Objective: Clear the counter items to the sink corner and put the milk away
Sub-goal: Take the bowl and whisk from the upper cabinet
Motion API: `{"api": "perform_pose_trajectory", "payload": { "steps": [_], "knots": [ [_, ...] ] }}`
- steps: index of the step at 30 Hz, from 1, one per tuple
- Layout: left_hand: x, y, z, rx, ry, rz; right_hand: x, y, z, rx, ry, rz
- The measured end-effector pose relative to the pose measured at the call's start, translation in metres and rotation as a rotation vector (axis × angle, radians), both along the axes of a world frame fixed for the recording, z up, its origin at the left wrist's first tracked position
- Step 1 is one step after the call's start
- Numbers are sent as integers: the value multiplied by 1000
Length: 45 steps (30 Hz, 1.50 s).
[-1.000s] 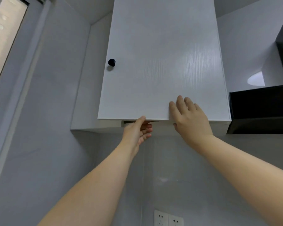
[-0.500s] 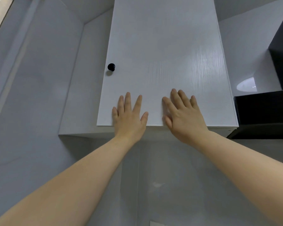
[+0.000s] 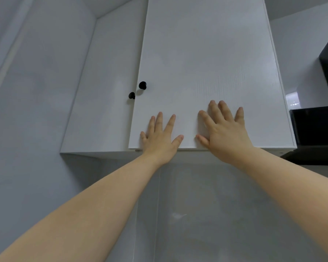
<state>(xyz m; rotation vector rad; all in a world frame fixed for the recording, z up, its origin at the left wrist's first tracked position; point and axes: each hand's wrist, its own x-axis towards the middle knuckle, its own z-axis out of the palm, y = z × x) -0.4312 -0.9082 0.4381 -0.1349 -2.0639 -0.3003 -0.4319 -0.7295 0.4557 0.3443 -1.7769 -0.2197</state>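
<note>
I look up at a white wall cupboard. Its right door [image 3: 206, 72] is nearly flush with the cupboard front and carries a black knob [image 3: 142, 85] at its left edge. My left hand [image 3: 160, 138] lies flat against the door's lower part, fingers straight and spread. My right hand [image 3: 223, 129] presses flat on the same door just to the right, fingers straight. Neither hand holds anything. The milk and the counter items are not in view.
The cupboard's left door [image 3: 102, 110] is closed and has its own black knob [image 3: 131, 95]. A black range hood [image 3: 316, 129] juts out at the right, level with the cupboard's bottom. Grey tiled wall [image 3: 197, 214] runs below, and a grey wall stands at the left.
My left hand left the door's bottom edge and went flat onto its face beside my right hand. The door swung in toward the cupboard, and the left door's knob came into sight.
</note>
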Motion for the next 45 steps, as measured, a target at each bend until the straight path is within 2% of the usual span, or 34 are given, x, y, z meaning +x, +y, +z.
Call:
{"api": "perform_pose_trajectory", "payload": {
  "steps": [11,18,26,33,39,42,45],
  "knots": [
    [-26,-2,1,21,-11,-92,-16,-2,-1,0,81,-75],
    [-43,-2,-4,-7,75,-24,-24,-3,-3,0,121,-114],
    [-46,-6,-3,7,110,-58,-25,-5,-1,6,84,-145],
    [-28,-8,-4,8,19,-131,-16,-2,1,10,10,-101],
    [-8,-4,-44,-105,175,-143,-8,6,-53,129,80,108],
    [-4,3,-71,-82,125,-175,-6,9,-84,173,52,119],
    [-2,10,-102,-102,33,-195,-7,15,-115,142,-68,72]
  ]
}}
